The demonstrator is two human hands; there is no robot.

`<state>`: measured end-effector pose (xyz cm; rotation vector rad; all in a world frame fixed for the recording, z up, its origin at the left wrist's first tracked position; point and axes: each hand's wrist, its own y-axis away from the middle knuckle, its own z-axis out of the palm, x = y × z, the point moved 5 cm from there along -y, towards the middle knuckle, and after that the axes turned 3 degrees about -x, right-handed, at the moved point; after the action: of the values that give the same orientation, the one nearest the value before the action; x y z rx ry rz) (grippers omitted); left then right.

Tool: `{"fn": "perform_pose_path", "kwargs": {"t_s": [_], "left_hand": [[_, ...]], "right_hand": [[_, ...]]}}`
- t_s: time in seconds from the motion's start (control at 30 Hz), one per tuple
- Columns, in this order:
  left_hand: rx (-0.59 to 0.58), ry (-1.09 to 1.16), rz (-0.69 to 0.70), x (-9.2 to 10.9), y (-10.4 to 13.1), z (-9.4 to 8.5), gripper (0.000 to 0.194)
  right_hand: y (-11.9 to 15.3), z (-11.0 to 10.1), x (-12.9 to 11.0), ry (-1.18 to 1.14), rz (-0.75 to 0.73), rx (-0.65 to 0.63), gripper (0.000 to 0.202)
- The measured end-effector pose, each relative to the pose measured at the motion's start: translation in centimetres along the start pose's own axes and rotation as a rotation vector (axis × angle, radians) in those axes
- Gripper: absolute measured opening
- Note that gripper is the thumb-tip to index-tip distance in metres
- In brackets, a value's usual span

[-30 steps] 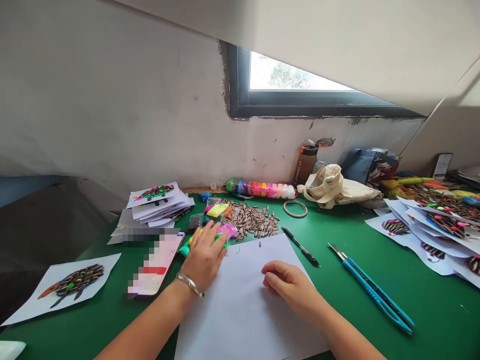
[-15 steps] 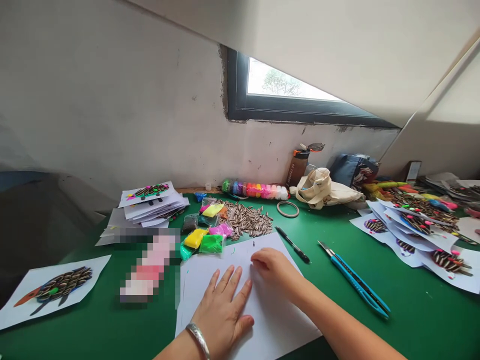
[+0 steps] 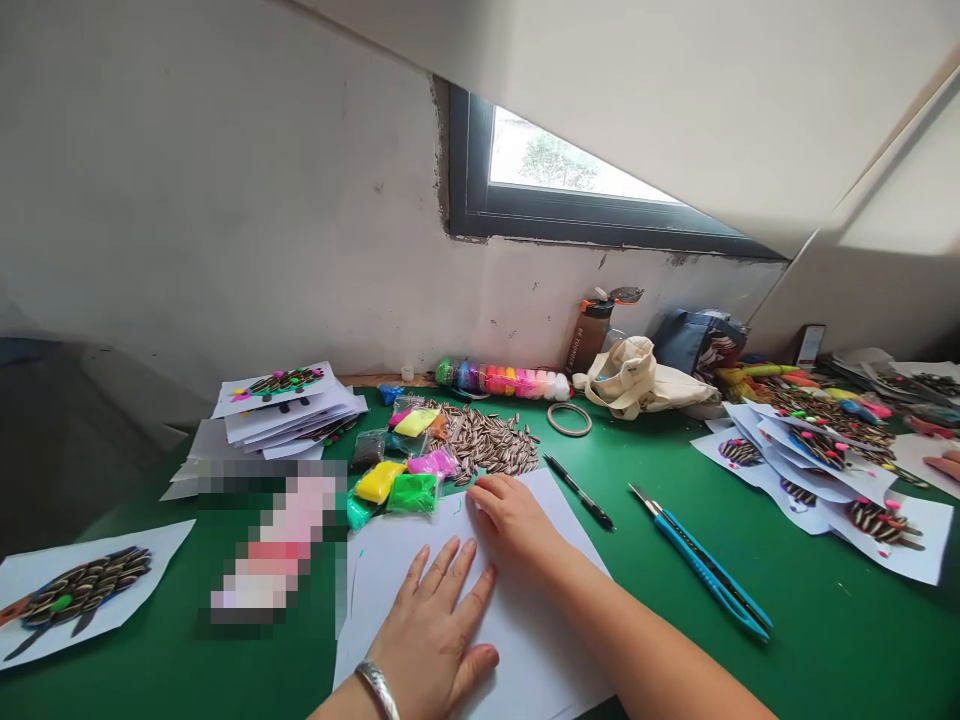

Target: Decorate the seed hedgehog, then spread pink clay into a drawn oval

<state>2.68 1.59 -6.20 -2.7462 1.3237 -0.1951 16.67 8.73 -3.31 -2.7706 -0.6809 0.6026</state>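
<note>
A white sheet of paper [image 3: 551,645] lies on the green table in front of me. My left hand [image 3: 442,625] rests flat on it with the fingers spread, a silver bangle on the wrist. Near the sheet's far edge, my right hand [image 3: 517,515] touches the paper with its fingers bent together; whatever they may hold is hidden. Just beyond are small bags of coloured clay, among them a green bag [image 3: 413,493] and a yellow bag [image 3: 379,482]. Striped sunflower seeds [image 3: 499,445] are heaped behind my right hand.
A black pen [image 3: 579,491] and a blue craft knife [image 3: 709,570] lie to the right. Stacks of seed pictures stand at left [image 3: 289,425] and right [image 3: 832,480]. Behind are a tape roll [image 3: 568,420], a cloth bag [image 3: 637,380] and a bottle [image 3: 590,335]. Another person's hand [image 3: 946,464] shows at far right.
My right hand has moved forward and left across the paper, and the small dark speck near the sheet's top is out of sight. My left hand stays flat. The view has shifted slightly.
</note>
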Motion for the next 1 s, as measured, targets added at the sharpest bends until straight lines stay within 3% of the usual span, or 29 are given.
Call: {"fn": "perform_pose_path", "kwargs": {"t_s": [0.13, 0.3, 0.53, 0.63, 0.7, 0.83, 1.0], "left_hand": [[0.068, 0.023, -0.021, -1.2, -0.1, -1.6, 0.043], [0.129, 0.003, -0.253, -3.6, 0.9, -3.3, 0.037], [0.061, 0.041, -0.471, -3.1, 2.1, -3.5, 0.042], [0.055, 0.064, -0.532, -3.2, 2.1, -3.5, 0.042], [0.060, 0.095, -0.537, -3.5, 2.0, -3.4, 0.042], [0.096, 0.144, -0.502, -4.0, 2.0, -3.0, 0.042], [0.182, 0.188, -0.461, -3.9, 1.5, -2.8, 0.037]], "right_hand": [[0.0, -0.4, -0.4, 0.032, -0.012, 0.009, 0.022], [0.4, -1.2, -0.9, 0.021, -0.044, -0.004, 0.021], [0.7, -1.4, -0.2, -0.059, -0.040, 0.031, 0.022], [1.5, -2.8, 1.8, -0.073, 0.073, 0.151, 0.027], [3.1, -3.9, 3.8, -0.110, 0.239, 0.244, 0.031], [7.2, -4.1, 6.1, -0.190, 0.497, 0.198, 0.040], [9.0, -2.8, 5.6, -0.267, 0.531, 0.176, 0.041]]}}
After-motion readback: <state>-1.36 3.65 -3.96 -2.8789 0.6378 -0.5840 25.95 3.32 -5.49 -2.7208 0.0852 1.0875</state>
